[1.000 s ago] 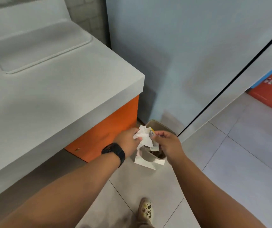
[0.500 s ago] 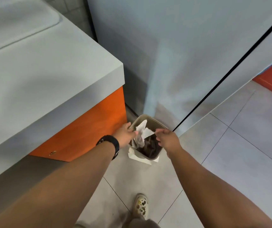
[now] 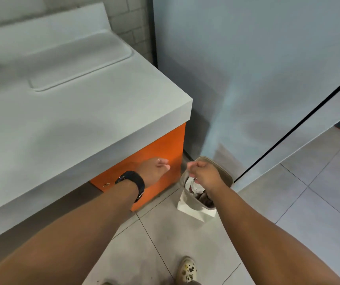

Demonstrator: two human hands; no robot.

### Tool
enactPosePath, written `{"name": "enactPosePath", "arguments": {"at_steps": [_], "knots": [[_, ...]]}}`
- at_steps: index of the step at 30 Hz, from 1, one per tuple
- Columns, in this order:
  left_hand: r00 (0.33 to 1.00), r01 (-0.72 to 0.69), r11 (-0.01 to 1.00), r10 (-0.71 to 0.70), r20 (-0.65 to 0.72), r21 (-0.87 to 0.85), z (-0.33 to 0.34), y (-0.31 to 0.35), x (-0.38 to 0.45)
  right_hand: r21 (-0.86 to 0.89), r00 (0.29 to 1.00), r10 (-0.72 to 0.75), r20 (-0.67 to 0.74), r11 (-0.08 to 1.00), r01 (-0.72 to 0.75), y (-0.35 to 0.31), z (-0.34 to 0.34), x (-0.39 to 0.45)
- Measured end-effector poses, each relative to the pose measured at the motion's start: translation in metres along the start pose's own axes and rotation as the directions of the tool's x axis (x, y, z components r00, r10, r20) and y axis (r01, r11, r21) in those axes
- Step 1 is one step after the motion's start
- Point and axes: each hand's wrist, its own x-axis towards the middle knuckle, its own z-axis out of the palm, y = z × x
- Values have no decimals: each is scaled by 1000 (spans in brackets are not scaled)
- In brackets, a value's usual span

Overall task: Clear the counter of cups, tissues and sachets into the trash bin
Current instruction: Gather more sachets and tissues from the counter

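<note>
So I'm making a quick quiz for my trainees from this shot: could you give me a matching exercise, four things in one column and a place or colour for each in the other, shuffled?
Things:
1. beige plastic trash bin
2. black wristwatch
3. cabinet front under the grey counter
4. patterned beige shoe

Places or colours:
A. on the left wrist
B. bottom edge of the view, on the tiled floor
C. orange
D. on the floor beside the cabinet, under the right hand

Pairs: 1-D, 2-A, 3-C, 4-B
</note>
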Motion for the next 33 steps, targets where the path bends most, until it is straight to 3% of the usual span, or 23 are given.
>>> {"name": "enactPosePath", "arguments": {"at_steps": [8,16,24,33], "knots": [[979,-70,996,57,-195,-62,-81,-36,-71,-95,976,-191,103,975,201,-72,79,-51],[911,-138,969,44,-409,-203,-165,-97,-151,-97,893,-372,254,909,406,-137,190,-118],[836,-71,977,-53,-546,-202,-236,-187,-224,-81,841,-384,382,892,445,-160,311,-168],[690,61,967,-221,-689,-249,-300,-304,-307,-86,751,-389,533,858,506,-163,435,-222]]}}
